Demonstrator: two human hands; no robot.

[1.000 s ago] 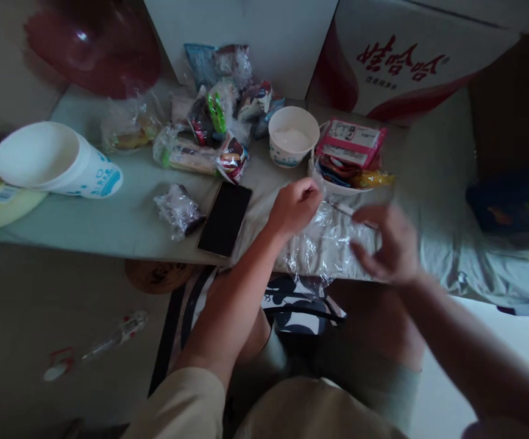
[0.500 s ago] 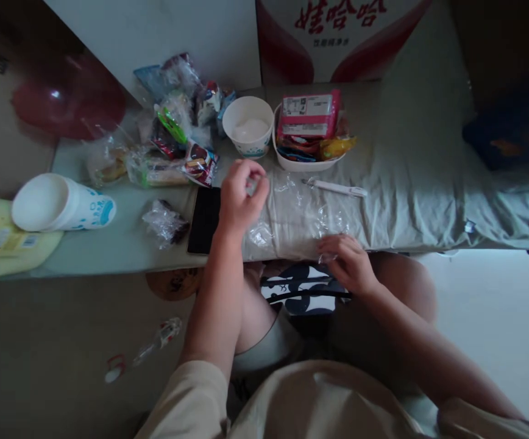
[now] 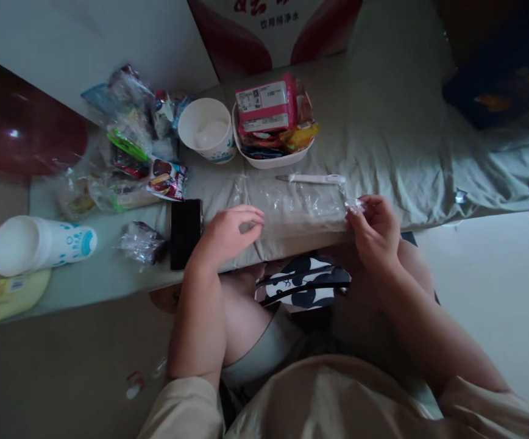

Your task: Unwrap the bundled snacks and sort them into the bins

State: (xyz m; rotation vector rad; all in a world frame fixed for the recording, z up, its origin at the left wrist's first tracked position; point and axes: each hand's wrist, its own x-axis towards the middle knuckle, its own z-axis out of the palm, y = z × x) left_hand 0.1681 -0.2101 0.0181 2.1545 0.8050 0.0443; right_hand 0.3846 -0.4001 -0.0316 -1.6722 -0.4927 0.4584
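A sheet of clear plastic wrap lies spread on the grey-green cloth near the front edge. My left hand rests on its left end with fingers curled and pressing down. My right hand pinches the wrap's right corner between thumb and fingers. A white pen-like tool lies just beyond the wrap. A black phone lies left of my left hand.
Behind the wrap stand a white paper bowl and a white dish holding snack packets. A heap of wrapped snacks sits at the left, with a tipped stack of paper cups. A patterned bag lies on my lap.
The wrap has been pulled out flat and wide. My right hand moved from the near edge up to the right corner; my left hand came down from a raised pinch onto the wrap's left end.
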